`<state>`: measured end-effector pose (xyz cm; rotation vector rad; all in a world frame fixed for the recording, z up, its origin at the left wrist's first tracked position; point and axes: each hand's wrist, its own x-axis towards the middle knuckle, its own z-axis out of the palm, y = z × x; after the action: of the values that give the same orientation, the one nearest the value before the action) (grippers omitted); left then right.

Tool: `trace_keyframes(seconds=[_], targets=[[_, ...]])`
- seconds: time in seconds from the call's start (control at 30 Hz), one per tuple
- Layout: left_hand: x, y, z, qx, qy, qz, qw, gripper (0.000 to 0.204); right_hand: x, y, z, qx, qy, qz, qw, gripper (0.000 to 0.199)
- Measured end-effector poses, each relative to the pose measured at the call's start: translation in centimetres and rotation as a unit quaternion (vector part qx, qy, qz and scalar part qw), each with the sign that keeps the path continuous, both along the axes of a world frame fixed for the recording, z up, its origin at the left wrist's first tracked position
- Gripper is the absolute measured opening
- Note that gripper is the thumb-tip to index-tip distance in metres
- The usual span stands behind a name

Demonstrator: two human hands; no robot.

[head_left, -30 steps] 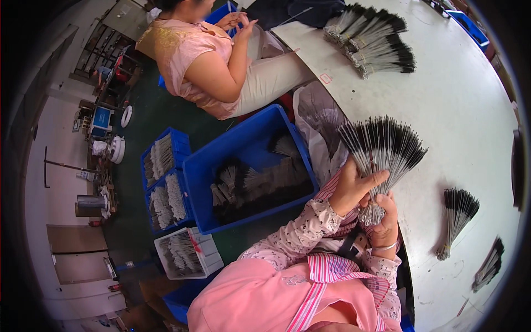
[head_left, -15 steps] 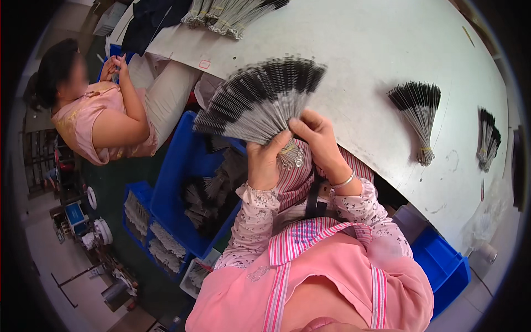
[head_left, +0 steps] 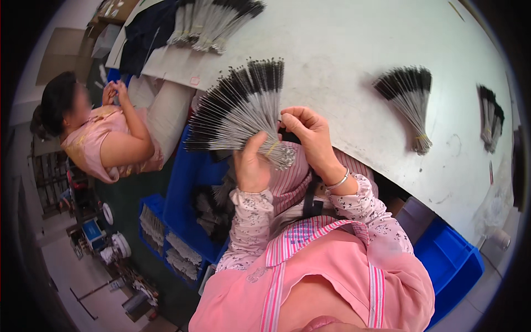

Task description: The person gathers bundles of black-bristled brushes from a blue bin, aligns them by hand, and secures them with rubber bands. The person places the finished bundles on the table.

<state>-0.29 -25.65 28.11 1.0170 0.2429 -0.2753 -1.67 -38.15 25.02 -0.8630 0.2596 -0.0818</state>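
Note:
A fanned bundle of wire brushes with black bristle tips and looped wire ends is in my left hand. My fingers close around its narrow lower part, by a yellow rubber band. The black tips spread up and to the left, and the loops point down to the right. My right hand, a bracelet at its wrist, is beside the fan's right edge. Its thumb and fingers are pinched together close to the wires. What they hold, if anything, is hidden.
Banded brush bundles lie on the white table: one bundle at right, smaller ones farther right, a pile at the far left. Blue bins stand at left, another blue bin at right. A co-worker sits at left.
The brush fan has tilted left and its blurred tips are now sharp. My right hand has come off the wires near the band and is now pinched beside the fan's right edge.

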Motion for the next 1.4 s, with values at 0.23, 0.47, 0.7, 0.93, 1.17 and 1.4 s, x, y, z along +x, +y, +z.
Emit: trace_keyframes(seconds=[0.23, 0.47, 0.7, 0.93, 1.17, 1.4], targets=[[3.2, -1.8, 0.9, 0.023, -0.03, -0.073, 0.997, 0.037, -4.4, -7.5, 1.0, -0.261, 0.011, -0.211, 0.942, 0.014], [8.0, -5.4, 1.5, -0.147, 0.149, -0.236, 0.949, 0.028, -10.6, -16.4, 1.3, -0.365, 0.054, -0.383, 0.847, 0.013], [6.1, -5.9, -2.7, -0.081, 0.182, -0.282, 0.939, 0.013, -12.3, -18.1, -0.2, -0.489, 0.101, -0.39, 0.774, 0.012], [4.3, -5.2, -5.2, 0.006, 0.076, -0.287, 0.955, 0.016, -6.7, -10.7, 0.7, -0.456, -0.001, -0.148, 0.877, 0.011], [4.3, -4.5, -2.4, -0.026, 0.166, -0.293, 0.941, 0.027, -3.7, -8.6, 0.2, -0.524, -0.066, -0.068, 0.846, 0.013], [3.5, -4.3, -3.1, -0.006, 0.152, -0.267, 0.952, 0.018, -1.8, -8.1, -0.8, -0.555, -0.068, -0.011, 0.829, 0.016]])
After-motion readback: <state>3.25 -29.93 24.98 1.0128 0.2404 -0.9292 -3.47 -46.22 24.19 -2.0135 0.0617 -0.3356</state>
